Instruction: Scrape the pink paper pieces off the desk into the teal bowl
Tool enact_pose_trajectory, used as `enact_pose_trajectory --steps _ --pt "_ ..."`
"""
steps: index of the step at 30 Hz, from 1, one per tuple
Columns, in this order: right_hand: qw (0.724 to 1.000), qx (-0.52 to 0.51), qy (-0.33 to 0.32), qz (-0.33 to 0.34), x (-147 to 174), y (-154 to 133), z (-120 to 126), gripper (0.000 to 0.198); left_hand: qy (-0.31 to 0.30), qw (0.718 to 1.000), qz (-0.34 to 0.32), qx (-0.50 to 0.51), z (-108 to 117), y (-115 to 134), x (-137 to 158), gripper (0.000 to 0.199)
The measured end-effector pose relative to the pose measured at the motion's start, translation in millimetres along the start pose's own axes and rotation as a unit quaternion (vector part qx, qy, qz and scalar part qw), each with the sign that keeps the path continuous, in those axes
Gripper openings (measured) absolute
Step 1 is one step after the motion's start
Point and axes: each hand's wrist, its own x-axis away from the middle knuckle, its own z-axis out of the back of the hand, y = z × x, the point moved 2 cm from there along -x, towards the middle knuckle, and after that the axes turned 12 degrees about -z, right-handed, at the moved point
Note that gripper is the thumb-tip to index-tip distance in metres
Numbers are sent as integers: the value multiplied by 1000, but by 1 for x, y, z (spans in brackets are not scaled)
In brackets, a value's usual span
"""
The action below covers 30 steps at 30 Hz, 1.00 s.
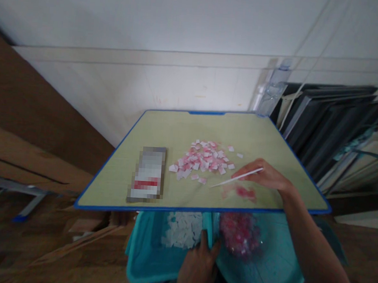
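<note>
My right hand (262, 175) is closed around a thin white pointed stick (238, 178) over the right part of the folding table. The stick's tip points left, close to the front of a pile of small white-and-pink paper-like squares (204, 157). Beneath the hand lies a wet pink smear (246, 193). Below the table edge, my left hand (200, 264) grips the rim of a rectangular teal basket (152, 265), where it meets a round teal basin (283, 277). White flat pieces (185, 230) lie in the basket. A glossy pink-red mass (241, 234) sits in the basin, partly under the table edge.
A blurred-out flat rectangular object (147, 173) lies on the left of the blue-edged table (109, 183). At the back right corner stands a clear plastic bottle (273, 91). Dark panels (334, 124) lean at the right, and a white wall (192, 86) closes off the back.
</note>
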Motion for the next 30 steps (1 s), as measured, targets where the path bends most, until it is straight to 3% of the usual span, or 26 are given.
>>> enact_pose_trajectory --steps 9,14,23,30 --pt "993 -42 -103 32 30 -8 8 48 -1 1000 4 -6 2 1 -1 58" --pt "996 -52 -71 -6 52 -2 9 43 -23 1000 5 2 4 0 -3 59" --pt "997 -64 4 -47 83 -1 -1 38 -3 1000 4 -8 4 1 -2 55" --pt "993 -58 22 -104 92 0 -6 29 9 1000 -6 -7 6 1 -1 51"
